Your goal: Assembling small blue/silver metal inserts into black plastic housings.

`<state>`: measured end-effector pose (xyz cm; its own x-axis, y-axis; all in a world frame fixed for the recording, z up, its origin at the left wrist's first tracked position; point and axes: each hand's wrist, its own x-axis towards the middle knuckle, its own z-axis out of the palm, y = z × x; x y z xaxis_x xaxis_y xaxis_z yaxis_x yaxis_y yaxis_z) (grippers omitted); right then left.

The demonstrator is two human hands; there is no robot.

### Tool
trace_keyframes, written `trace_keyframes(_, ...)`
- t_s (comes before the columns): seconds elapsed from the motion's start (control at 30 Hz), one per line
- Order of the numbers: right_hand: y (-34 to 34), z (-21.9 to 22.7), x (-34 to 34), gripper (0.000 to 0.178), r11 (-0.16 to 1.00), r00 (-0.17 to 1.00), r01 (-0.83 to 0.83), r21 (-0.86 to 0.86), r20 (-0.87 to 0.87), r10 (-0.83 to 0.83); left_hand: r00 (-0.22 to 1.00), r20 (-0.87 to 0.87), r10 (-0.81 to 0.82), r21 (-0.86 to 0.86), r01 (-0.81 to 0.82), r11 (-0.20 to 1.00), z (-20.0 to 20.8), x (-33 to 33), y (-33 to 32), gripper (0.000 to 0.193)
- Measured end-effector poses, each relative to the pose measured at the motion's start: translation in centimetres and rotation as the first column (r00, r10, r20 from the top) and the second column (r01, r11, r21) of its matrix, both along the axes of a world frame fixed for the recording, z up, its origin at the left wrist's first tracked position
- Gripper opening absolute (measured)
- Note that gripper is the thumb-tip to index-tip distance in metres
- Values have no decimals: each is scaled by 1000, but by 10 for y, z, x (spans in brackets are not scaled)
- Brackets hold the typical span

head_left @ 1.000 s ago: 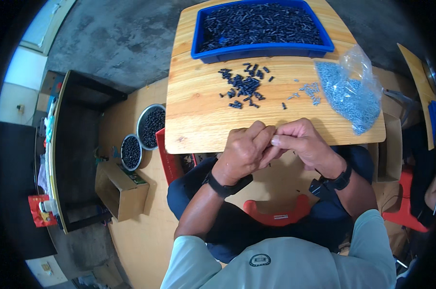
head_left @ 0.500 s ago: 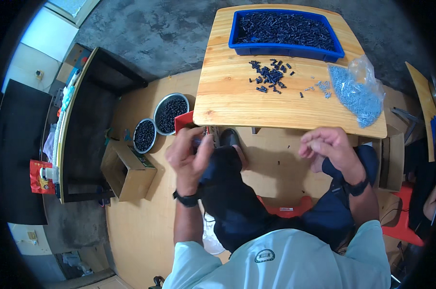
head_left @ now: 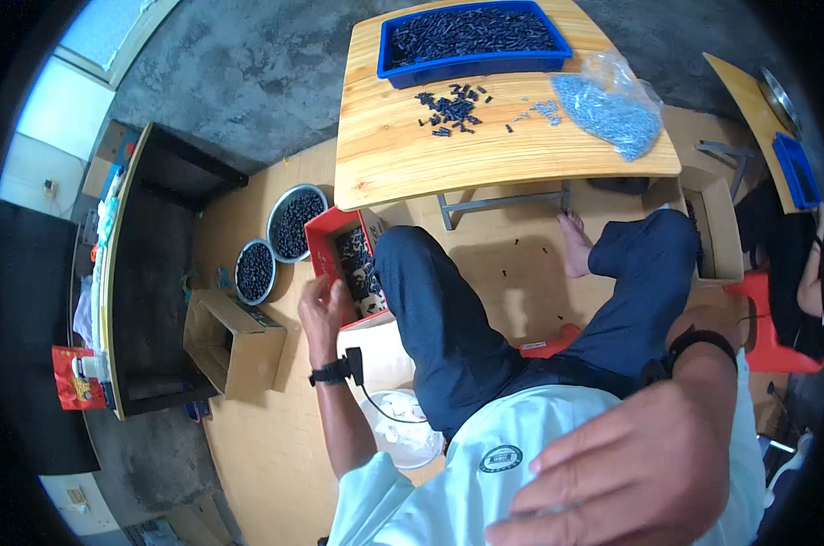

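Observation:
My left hand [head_left: 322, 311] is low on the left, beside the near left side of a red box [head_left: 319, 244] holding small dark pieces. Its fingers are loosely bent, the thumb stands apart, and I see nothing in it. My right hand [head_left: 630, 464] is raised close in front of my pale shirt, fingers stretched out and nothing in them. Beyond my knees is a wooden table [head_left: 412, 168]. On it stand a blue tray [head_left: 478, 64] of small dark pieces, a loose pile of dark pieces [head_left: 453, 109], and a clear bag of small grey pieces [head_left: 612, 107].
Two metal bowls [head_left: 273, 218] of black pieces stand on the floor left of the red box. Near them lies an open cardboard box [head_left: 234, 341]. A white bin [head_left: 403, 450] is beside my left leg. At the right are another carton [head_left: 722, 232] and a red stool [head_left: 760, 314].
My right hand has come back from the table edge to my shirt, its fingers straightening. My left hand has moved down and left. The view has shifted, uncovering the red box.

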<state>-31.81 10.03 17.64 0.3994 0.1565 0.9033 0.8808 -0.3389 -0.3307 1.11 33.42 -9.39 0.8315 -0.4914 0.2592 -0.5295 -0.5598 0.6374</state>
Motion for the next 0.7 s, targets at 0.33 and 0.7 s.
trace_keyframes(0.33,35,34,-37,37,991,991,-39,125,132,22,997,-27,-66,-9,65,998,7,-79,45,12)
trace_keyframes(0.7,-31,31,-119,24,978,968,-209,-18,-147,204,998,1,-60,2,60,998,72,-122,35,14)
